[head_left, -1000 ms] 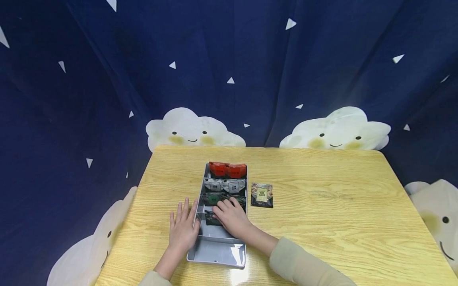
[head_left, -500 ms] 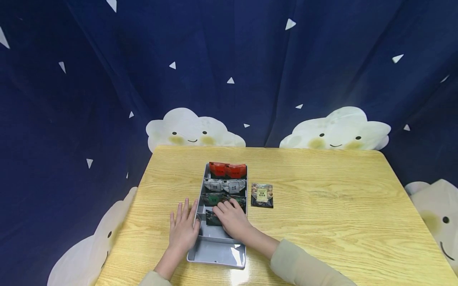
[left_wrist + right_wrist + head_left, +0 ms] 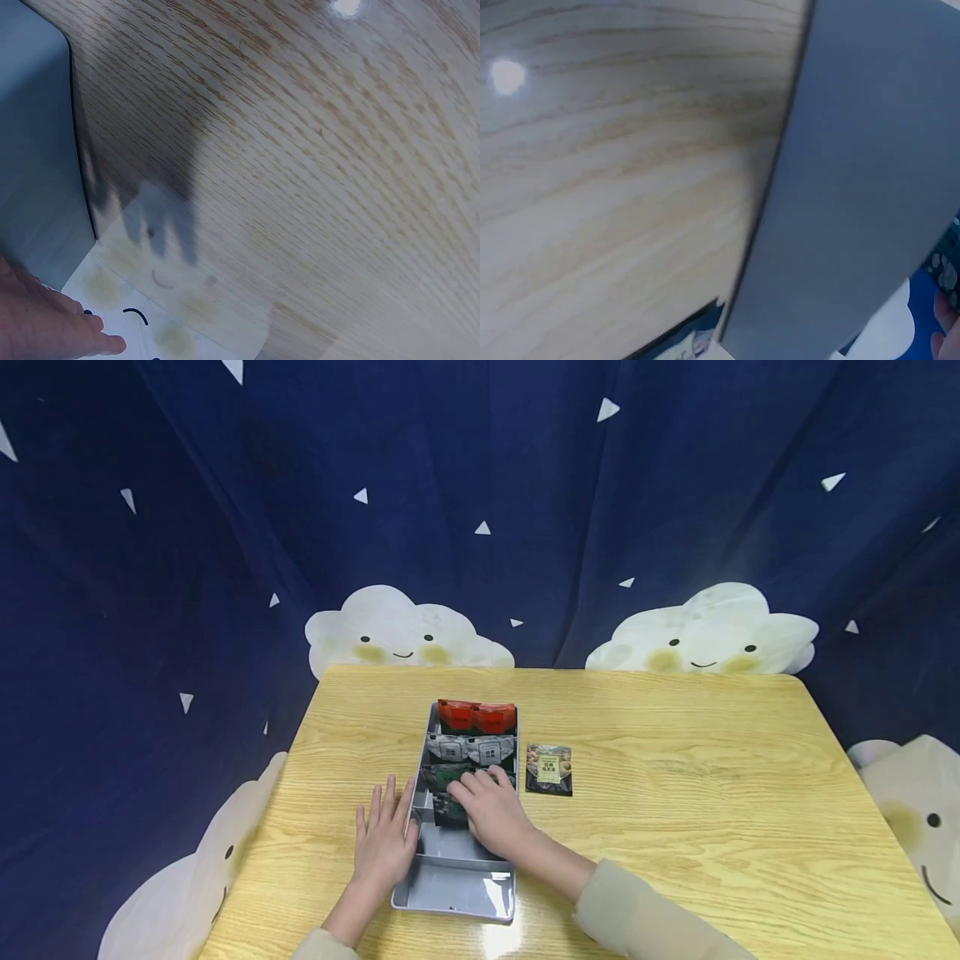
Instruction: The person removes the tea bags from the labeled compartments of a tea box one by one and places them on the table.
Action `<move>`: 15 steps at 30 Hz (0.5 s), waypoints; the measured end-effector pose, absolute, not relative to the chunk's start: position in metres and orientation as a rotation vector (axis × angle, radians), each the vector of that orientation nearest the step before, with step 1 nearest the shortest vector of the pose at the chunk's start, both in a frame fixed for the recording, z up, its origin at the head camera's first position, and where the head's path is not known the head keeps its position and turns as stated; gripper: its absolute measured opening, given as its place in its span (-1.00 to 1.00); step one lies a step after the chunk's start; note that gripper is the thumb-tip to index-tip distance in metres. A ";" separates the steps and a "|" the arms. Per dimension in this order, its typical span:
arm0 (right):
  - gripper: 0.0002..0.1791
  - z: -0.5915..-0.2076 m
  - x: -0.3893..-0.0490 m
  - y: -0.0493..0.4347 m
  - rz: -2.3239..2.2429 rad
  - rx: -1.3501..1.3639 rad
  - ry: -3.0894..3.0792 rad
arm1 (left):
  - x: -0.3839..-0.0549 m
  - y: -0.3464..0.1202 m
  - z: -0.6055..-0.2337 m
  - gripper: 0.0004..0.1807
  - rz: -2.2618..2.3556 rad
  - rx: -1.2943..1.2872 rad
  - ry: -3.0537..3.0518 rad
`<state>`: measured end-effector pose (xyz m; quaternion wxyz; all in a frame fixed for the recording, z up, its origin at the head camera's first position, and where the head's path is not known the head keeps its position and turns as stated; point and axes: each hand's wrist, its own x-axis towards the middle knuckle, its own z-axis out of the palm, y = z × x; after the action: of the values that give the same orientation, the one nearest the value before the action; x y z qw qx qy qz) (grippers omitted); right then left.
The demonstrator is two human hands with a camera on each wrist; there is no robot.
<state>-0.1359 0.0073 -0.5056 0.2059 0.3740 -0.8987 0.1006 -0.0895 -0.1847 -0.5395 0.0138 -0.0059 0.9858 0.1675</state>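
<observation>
- Since half a second ago, the front dark green packet (image 3: 450, 811) shows higher in the long grey tray (image 3: 453, 888), and the right hand (image 3: 491, 814) has moved slightly away from the person with it.
- This means, I judge, that the packet is being adjusted within its row; whether its lower edge is lifted or rests on the tray floor, I cannot tell.
- The right hand has its fingers curled over this packet and seems to be clamped on it; the thumb is hidden in the head view.
- The left hand (image 3: 384, 843) lies with straight fingers spread apart, beside the left wall of the tray; it grasps nothing, and its thumb is at the rim.
- Behind the right hand stand the rear green packets (image 3: 447, 777), then grey-white packets (image 3: 491, 750) and red packets (image 3: 456, 718).
- One black packet with a yellow label (image 3: 549, 770) lies flat on the wooden table (image 3: 675, 777), right of the tray, apart from both hands.
</observation>
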 end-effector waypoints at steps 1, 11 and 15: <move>-0.73 -0.503 -0.136 0.008 0.293 1.037 -2.500 | -0.090 -0.185 -0.539 -0.37 0.522 -0.018 3.070; -0.86 -0.474 -0.144 0.026 0.413 0.947 -2.466 | -0.089 -0.185 -0.538 -0.38 0.519 -0.005 3.076; -0.87 -0.465 -0.151 0.040 0.433 0.888 -2.501 | -0.089 -0.185 -0.537 -0.38 0.512 0.000 3.085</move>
<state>-0.1509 0.0400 -0.4654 0.2241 0.3218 -0.9064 0.1570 -0.0888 -0.1847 -0.5371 0.0071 0.0000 0.9865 0.1638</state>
